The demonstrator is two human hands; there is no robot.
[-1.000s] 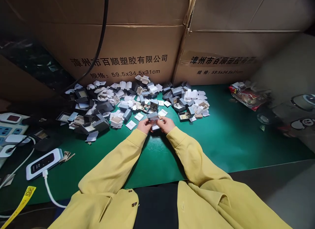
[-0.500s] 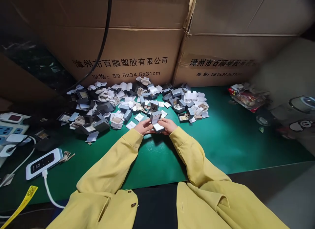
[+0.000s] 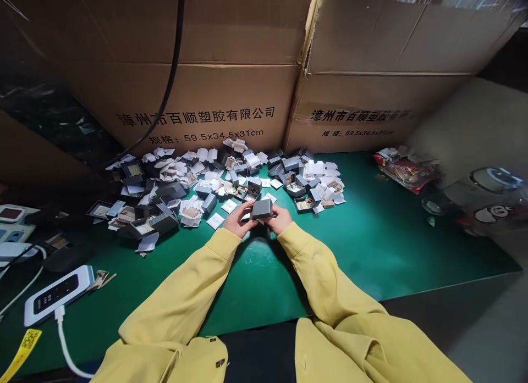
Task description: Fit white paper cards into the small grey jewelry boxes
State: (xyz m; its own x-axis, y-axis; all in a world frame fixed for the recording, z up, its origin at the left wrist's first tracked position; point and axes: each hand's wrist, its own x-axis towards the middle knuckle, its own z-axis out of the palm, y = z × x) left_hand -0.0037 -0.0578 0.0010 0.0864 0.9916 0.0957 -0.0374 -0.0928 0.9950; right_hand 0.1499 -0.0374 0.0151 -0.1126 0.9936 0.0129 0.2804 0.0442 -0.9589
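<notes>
A small dark grey jewellery box (image 3: 262, 209) is held between my two hands just above the green table, its lid now down. My left hand (image 3: 240, 220) grips its left side with bent fingers. On the other side my right hand (image 3: 281, 220) has its fingers closed on the box. Beyond them lies a heap of similar grey boxes (image 3: 164, 221), some with lids up, mixed with folded white papers (image 3: 178, 171). Flat white cards (image 3: 215, 221) rest close to my left hand. An opened box (image 3: 304, 204) stands to the right of the heap.
Large cardboard cartons (image 3: 198, 97) wall off the back of the green table (image 3: 371, 240). At left are a white device (image 3: 60, 295) with a cable and a power strip (image 3: 14, 223). A red plastic packet (image 3: 406, 171) and a clear jar (image 3: 490, 199) stand at right.
The lid of the box in my hands was up, showing a white inside; now it is down. Both hands still hold it. The camera view has shifted slightly.
</notes>
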